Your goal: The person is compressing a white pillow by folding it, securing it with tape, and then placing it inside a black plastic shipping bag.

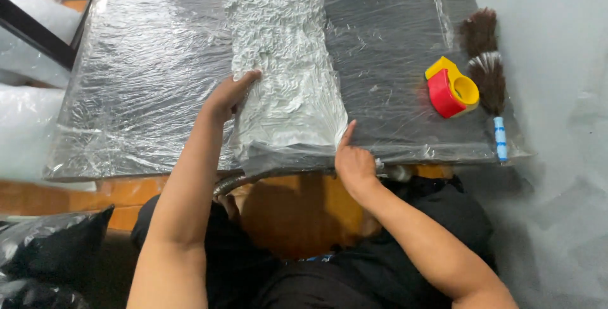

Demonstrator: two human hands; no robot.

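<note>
A dark flat board [392, 37] lies before me, covered in clear plastic film. Down its middle runs a crumpled band of bunched film [282, 62] that looks whitish. My left hand [229, 97] lies flat on the left edge of that band, fingers together, pressing down. At the board's near edge my right hand [352, 160] pinches the film, with the forefinger stretched along the band's right side. A grey tube-like roll [237, 182] shows just under the near edge, between my arms.
A red and yellow tape dispenser [451, 90] sits on the board's right part. Beside it lies a feather duster [489, 78] with a blue and white handle. Bubble wrap [25, 125] is at the left, a black bag [44, 239] at the lower left, a grey floor [563, 157] at the right.
</note>
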